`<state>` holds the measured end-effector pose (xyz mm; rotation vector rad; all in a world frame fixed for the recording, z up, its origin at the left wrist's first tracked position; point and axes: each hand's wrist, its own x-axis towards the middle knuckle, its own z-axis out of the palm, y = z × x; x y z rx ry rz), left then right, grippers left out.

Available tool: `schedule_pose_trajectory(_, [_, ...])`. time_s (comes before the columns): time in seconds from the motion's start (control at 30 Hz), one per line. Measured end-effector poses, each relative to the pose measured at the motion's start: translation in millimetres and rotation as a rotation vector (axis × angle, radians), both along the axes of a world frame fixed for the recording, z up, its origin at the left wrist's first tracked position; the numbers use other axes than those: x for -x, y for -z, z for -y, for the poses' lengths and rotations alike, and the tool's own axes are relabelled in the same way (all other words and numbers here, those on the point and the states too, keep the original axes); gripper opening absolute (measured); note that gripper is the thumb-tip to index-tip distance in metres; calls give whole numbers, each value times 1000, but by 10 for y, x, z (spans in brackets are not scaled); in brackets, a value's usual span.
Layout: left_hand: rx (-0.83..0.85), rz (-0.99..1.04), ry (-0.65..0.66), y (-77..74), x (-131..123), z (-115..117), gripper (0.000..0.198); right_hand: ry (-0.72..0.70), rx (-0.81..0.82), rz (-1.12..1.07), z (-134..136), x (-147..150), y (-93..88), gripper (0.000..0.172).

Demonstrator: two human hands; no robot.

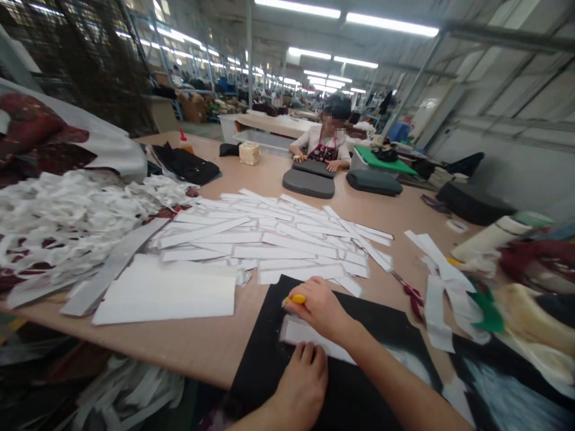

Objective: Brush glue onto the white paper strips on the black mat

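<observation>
My right hand (320,309) is closed around a small tool with a yellow handle (296,299); its pale working end is too small to make out. Just beneath that hand, a white strip (296,331) with a greyish border lies on a black sheet (256,341). With its fingertips resting on the strip's near edge, my left hand (303,380) lies fairly flat and grips nothing. Beyond the sheet spreads a loose pile of similar white strips (287,239). Pale smears mark the right part of the sheet, partly behind my right forearm.
Red-handled scissors (415,300) lie right of the sheet near white scraps (438,311). A white stack (166,290) and heaped white offcuts (67,221) occupy the left. Across the table (256,167), a person (321,140) handles dark grey padded pieces (309,182).
</observation>
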<state>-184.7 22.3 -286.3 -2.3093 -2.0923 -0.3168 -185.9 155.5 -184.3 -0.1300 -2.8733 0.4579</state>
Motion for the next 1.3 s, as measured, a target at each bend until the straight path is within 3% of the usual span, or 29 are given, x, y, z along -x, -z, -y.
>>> schedule_pose_trajectory(0.1, [-30,0,-3,17,1,3,33,-7,-62,54,42,27,8,21])
schedule_pose_trajectory(0.23, [-66,-2,-31,80,-20,-13,29,148,-57,-6,90,-13,19,19])
schedule_pose_trajectory(0.3, [-93,-18,-46,103,-32,-18,28,216,0,4,12,-174,60,21])
schedule_pose_trajectory(0.43, [-117,-59,-59,84,-52,9,29,502,62,127,-436,-1005,155,26])
schedule_pose_trajectory(0.53, [-93,-68,-75,-22,-49,3,29,799,-74,156,-765,-1869,125,35])
schedule_pose_trajectory(0.6, [-43,-39,-108,-134,-58,-84,26,919,-184,114,-826,-2329,69,40])
schedule_pose_trajectory(0.67, [12,18,-95,-262,-119,-267,24,987,-241,16,-756,-2592,30,42])
schedule_pose_trajectory(0.77, [73,119,38,-422,-366,-660,21,1039,-208,-178,-543,-2671,42,41])
schedule_pose_trajectory(0.87, [114,163,142,-484,-721,-1015,19,1092,-130,-319,-380,-2626,110,38])
schedule_pose_trajectory(1.0, [128,147,173,-455,-1025,-1212,18,1159,-49,-428,-309,-2660,209,35])
schedule_pose_trajectory(1.3, [209,200,108,-423,-876,-1285,24,1073,-6,-579,-251,-2622,326,25])
